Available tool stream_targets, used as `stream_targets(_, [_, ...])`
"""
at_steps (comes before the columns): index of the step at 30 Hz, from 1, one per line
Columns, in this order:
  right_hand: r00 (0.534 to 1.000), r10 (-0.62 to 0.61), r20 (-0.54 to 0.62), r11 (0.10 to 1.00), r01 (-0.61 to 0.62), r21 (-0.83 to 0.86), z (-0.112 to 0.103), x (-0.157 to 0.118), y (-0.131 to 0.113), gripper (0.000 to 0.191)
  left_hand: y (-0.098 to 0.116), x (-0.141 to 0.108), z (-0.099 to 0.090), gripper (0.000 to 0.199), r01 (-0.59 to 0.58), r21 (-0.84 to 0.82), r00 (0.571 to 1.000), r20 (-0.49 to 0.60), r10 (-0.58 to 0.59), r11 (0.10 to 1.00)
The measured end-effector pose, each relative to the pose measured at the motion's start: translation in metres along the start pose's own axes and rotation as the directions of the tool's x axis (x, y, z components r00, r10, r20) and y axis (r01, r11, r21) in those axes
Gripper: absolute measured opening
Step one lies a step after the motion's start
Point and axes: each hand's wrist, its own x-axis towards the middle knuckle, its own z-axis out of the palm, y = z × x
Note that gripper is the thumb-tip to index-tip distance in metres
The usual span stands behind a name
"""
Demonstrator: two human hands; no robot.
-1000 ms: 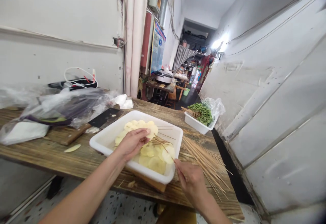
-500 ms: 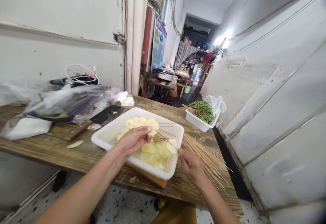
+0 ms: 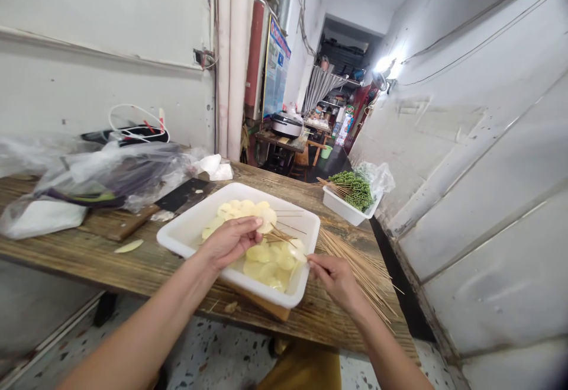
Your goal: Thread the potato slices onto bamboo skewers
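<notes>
A white tub (image 3: 177,235) on the wooden table holds pale yellow round slices (image 3: 266,271), some overlapping on thin sticks. Over its middle, my left hand (image 3: 237,239) pinches a round slice (image 3: 267,219) between thumb and fingers. My right hand (image 3: 331,274) is closed at the tub's right rim, its fingertips on the end of a skewer that carries a slice (image 3: 297,251). To the right of the tub, a spread of bare wooden skewers (image 3: 359,268) lies on the table, partly behind my right hand.
A cleaver (image 3: 181,195) with a wooden handle lies left of the tub, near plastic bags (image 3: 110,171) and white tissue (image 3: 216,168). A white basket (image 3: 344,208) of green skewered items stands at the back right. Further back, a person sits by a table.
The slice at my right hand has tilted and now shows narrower. Both hands keep nearly the same places, and the whole view has shifted slightly.
</notes>
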Motion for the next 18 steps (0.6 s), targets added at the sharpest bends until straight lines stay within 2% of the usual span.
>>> stream_targets(4, [0.954, -0.274, -0.121, 0.936, 0.235, -0.263, 0.002, -0.001, 0.015, 0.025, 0.000, -0.001, 0.002, 0.005, -0.003, 0.023, 1.000, 0.013, 0.002, 1.000])
stream_targets(7, [0.915, -0.366, -0.170, 0.887, 0.288, -0.361, 0.008, -0.003, 0.021, 0.026, -0.001, -0.001, 0.001, 0.004, -0.010, 0.010, 1.000, 0.014, 0.010, 1.000])
stream_targets(10, [0.899, -0.390, -0.201, 0.864, 0.282, -0.418, 0.013, -0.002, 0.022, 0.026, -0.001, 0.000, 0.001, 0.003, -0.015, -0.006, 1.000, -0.006, 0.015, 1.000])
stream_targets(13, [0.900, -0.374, -0.224, 0.877, 0.264, -0.401, 0.018, 0.000, 0.017, 0.026, -0.002, 0.002, 0.001, 0.002, -0.015, -0.018, 1.000, -0.023, 0.015, 1.000])
stream_targets(18, [0.934, -0.254, -0.252, 0.937, 0.173, -0.304, 0.022, 0.001, -0.001, 0.023, -0.004, 0.004, 0.001, 0.003, -0.111, -0.053, 0.983, -0.150, 0.102, 0.992])
